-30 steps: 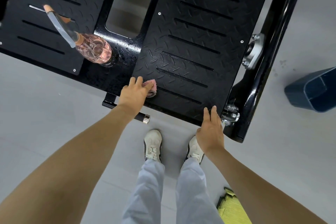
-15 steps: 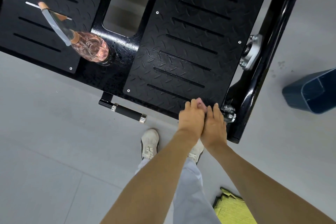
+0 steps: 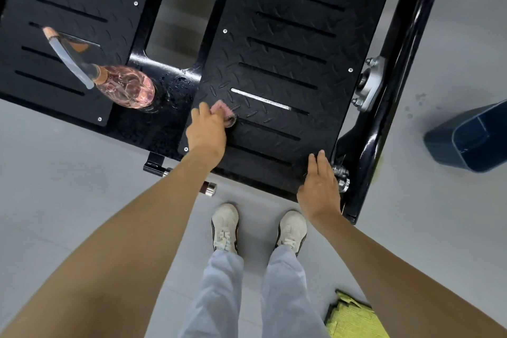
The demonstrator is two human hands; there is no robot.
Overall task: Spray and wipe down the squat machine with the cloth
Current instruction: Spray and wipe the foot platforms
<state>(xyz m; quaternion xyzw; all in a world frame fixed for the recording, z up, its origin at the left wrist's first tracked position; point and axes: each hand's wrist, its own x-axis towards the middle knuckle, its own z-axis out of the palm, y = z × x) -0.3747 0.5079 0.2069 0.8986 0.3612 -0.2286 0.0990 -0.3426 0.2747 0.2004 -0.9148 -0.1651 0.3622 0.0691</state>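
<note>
I get one view only, wide-angle head camera, facing steeply down, close over the footplate (image 3: 274, 31) up top, shoes (image 3: 225, 223) and floor (image 3: 68, 186) below.

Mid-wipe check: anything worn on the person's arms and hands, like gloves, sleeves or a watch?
No. The left hand and right hand are ungloved, with no ring or watch visible, and the left forearm and right forearm are bare; no sleeve shows.

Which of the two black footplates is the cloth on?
The right footplate: the left hand holds the pink cloth on it. The left footplate has only the spray bottle beside it.
</note>
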